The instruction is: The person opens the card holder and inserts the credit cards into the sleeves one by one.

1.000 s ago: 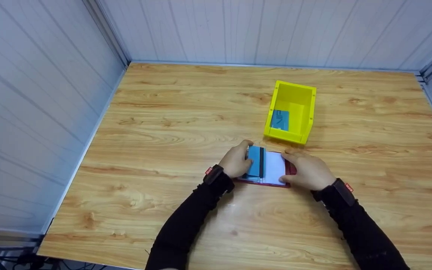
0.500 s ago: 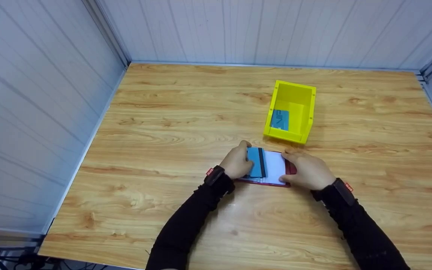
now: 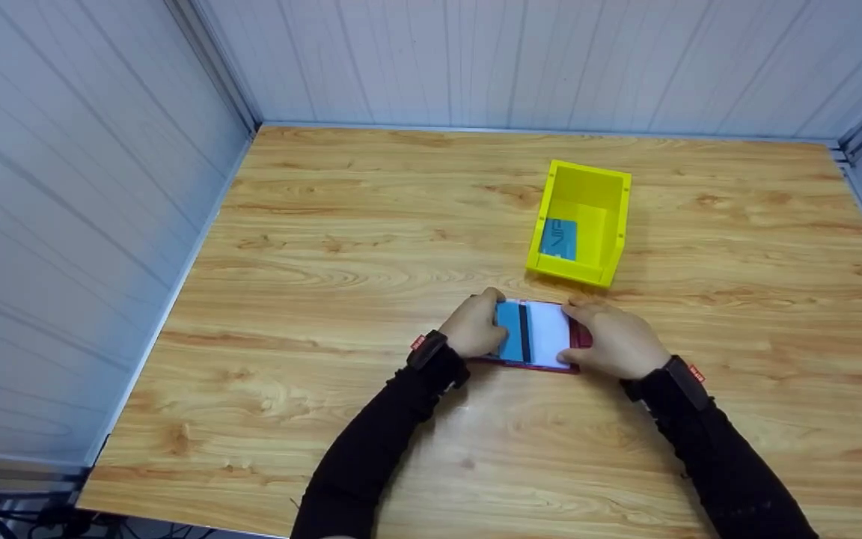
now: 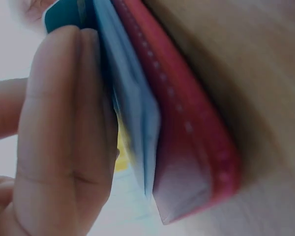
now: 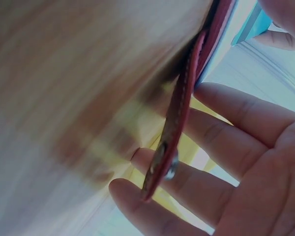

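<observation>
A red card holder point(image 3: 581, 337) lies spread on the table, with a white inner page point(image 3: 551, 335) and clear sleeves. My left hand point(image 3: 474, 326) pinches a blue card point(image 3: 509, 333) with a black stripe over the left part of the card holder. In the left wrist view the fingers lie along the blue card point(image 4: 64, 14), beside the stitched red cover point(image 4: 196, 132). My right hand point(image 3: 618, 340) presses the page's right side with thumb and index finger. Seen from the right wrist, its fingers are extended around the red snap strap point(image 5: 174, 123).
Behind the card holder stands a yellow bin point(image 3: 603, 275) with a blue VIP card point(image 3: 559, 239) inside. The wooden table point(image 3: 341, 247) meets white panel walls point(image 3: 416, 67) at the back and sides.
The left hand has shifted slightly toward the near edge, bringing the blue card down with it and into line with the card holder. The right hand stays in place.
</observation>
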A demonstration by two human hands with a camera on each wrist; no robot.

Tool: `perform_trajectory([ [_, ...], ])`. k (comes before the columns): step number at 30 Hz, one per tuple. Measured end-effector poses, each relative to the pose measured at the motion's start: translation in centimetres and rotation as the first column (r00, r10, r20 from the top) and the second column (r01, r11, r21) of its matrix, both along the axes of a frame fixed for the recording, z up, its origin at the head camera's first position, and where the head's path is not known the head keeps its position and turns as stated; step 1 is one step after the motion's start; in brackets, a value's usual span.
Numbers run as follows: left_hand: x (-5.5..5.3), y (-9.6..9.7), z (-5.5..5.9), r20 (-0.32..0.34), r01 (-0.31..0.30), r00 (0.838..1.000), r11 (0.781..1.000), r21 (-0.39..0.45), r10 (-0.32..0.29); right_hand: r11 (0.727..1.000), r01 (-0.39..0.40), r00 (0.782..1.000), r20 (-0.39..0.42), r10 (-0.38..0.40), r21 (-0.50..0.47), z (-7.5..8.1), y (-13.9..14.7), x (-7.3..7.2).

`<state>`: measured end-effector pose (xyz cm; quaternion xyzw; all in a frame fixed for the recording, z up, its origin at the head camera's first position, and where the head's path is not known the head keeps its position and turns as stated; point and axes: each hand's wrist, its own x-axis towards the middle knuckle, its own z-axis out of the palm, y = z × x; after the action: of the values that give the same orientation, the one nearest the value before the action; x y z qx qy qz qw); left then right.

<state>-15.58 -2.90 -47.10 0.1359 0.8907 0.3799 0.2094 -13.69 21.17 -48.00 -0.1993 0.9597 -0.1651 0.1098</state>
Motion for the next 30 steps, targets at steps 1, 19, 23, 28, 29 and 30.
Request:
perform_trajectory([
  [1,0.0,0.0,0.0,0.009,0.002,1.000,1.000,0.010,-0.002,1.000,0.000,1.000,0.000,0.000,0.001,0.0,0.0,0.0],
  [19,0.1,0.3,-0.1,-0.020,0.023,1.000,0.999,0.022,-0.023,1.000,-0.019,0.999,-0.028,0.019,-0.007,0.1,0.0,0.1],
  [23,-0.2,0.8,-0.2,-0.051,0.030,0.998,0.999,0.011,-0.030,1.000,-0.012,1.000,-0.006,0.012,-0.001,0.2,0.0,0.0],
  [28,-0.5,1.7,-0.2,-0.114,0.036,0.993,0.997,-0.066,-0.044,1.000,-0.013,1.000,0.004,0.013,0.001,0.2,0.0,0.1],
  [29,-0.6,1.9,-0.2,-0.120,0.032,0.992,0.996,-0.085,-0.042,1.000,-0.015,1.000,0.002,0.015,0.002,0.1,0.0,0.1],
  [30,-0.6,2.0,-0.1,-0.125,0.027,0.991,0.995,-0.101,-0.040,1.000,-0.015,1.000,0.001,0.015,0.002,0.1,0.0,0.1],
])
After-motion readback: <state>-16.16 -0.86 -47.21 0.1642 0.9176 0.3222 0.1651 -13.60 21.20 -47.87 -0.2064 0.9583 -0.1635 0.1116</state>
